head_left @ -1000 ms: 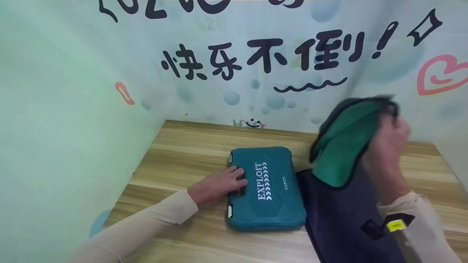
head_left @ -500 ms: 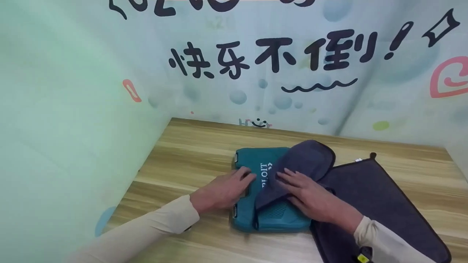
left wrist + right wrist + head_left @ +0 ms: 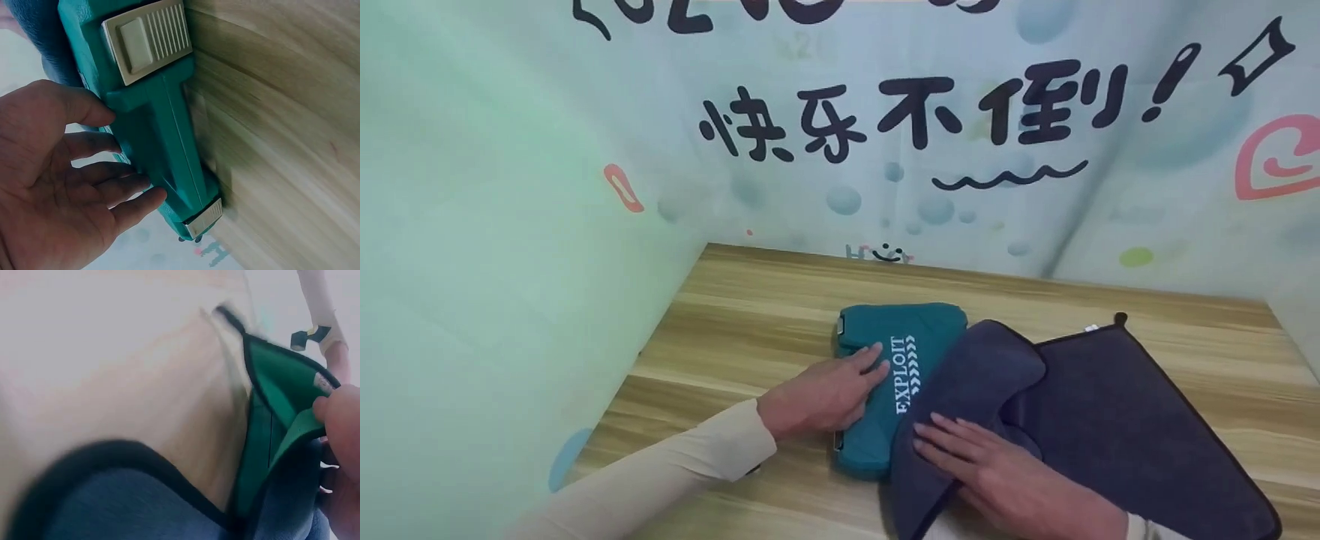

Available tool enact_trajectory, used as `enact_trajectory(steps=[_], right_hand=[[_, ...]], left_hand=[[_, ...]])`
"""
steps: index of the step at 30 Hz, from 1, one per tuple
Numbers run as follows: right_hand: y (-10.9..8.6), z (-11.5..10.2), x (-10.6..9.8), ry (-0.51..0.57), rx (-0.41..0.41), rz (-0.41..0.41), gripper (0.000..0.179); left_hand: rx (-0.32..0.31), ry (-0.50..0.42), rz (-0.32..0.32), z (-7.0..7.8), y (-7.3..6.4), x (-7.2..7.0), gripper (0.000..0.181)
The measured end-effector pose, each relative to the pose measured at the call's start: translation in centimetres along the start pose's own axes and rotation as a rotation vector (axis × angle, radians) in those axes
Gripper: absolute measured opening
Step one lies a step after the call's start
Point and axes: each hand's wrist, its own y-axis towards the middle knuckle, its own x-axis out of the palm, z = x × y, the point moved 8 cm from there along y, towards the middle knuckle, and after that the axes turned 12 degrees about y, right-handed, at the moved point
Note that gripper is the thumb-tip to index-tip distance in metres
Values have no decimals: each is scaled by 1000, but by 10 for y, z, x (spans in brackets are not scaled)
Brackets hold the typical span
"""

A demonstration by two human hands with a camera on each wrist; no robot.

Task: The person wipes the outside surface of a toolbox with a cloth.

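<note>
A teal hard case (image 3: 915, 326) lettered "EXPLOIT" lies flat on the wooden table, its two metal latches (image 3: 149, 42) on the left side. My left hand (image 3: 829, 394) touches the case's left edge with loosely bent fingers, gripping nothing. A dark blue-grey cloth (image 3: 1110, 420) with black edging lies to the right, and its folded-over part covers the case's right side. My right hand (image 3: 1005, 472) rests on that part, fingers on the dark face. In the right wrist view, the thumb (image 3: 320, 408) pinches the cloth from its green underside.
Bare wooden table (image 3: 735, 300) shows left of the case and behind it. A printed backdrop (image 3: 810, 202) rises at the table's rear edge, and a pale green wall (image 3: 510, 262) flanks the left.
The right hand has brought the lifted end of the cloth down over the case, then drawn it toward me, uncovering more lettering. The left hand stays at the case's left edge.
</note>
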Motion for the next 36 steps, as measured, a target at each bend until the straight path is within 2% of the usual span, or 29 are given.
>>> enact_trajectory(steps=[4,7,11,16,21,25,27,30,32,36], right_hand=[[23,20,-12,-28,-24,84,62],[41,45,-26,-6,21,117,55],[57,80,-40,56,124,107,50],[70,110,-52,73,183,141,49],[79,132,-62,64,221,181,46],[81,145,-71,33,246,216,44],[80,148,-73,30,263,243,43],[78,138,-71,46,267,278,42],[77,123,-64,49,252,286,43],[77,83,-45,-19,147,286,41]], left_hand=[[14,-6,10,-1,-2,-3,55],[4,-34,-15,-1,-1,-2,56],[-39,-153,-107,-2,3,4,62],[-107,-267,-190,-6,8,12,76],[-147,-315,-214,-21,23,15,77],[-159,-355,-231,-37,44,15,71],[-154,-383,-233,-43,53,14,65],[-127,-418,-240,-49,61,11,62],[-101,-447,-244,-51,64,9,61],[-74,-517,-250,-55,65,6,59]])
